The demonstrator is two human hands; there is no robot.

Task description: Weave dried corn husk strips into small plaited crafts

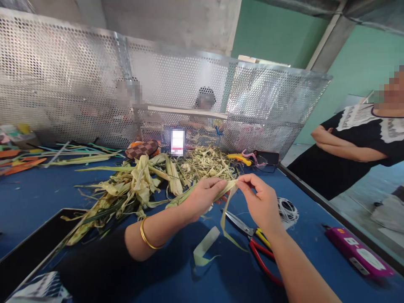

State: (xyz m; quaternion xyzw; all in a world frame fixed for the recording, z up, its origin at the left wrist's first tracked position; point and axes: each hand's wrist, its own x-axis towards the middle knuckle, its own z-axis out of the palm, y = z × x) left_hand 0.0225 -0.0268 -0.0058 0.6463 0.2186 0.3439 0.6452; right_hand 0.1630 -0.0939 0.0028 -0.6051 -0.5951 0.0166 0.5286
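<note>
Pale corn husk strips (231, 185) are pinched between both of my hands above the blue table. My left hand (205, 194), with a gold bangle at the wrist, is closed round the bundle, whose leafy end trails behind it. The fingertips of my right hand (257, 202) pinch the other end, and a thin strip hangs down from there. Below lie scissors (244, 225) with one red and one yellow handle, partly hidden by my right forearm. A loose folded husk piece (205, 248) rests on the table beneath my hands.
A heap of corn husks (139, 181) and a pile of shreds (208, 164) lie behind. White string (287, 210) and a purple box (358, 251) are to the right. A lit phone (177, 142) stands by a perforated metal screen (176, 75). A person (350, 139) stands at right, arms folded.
</note>
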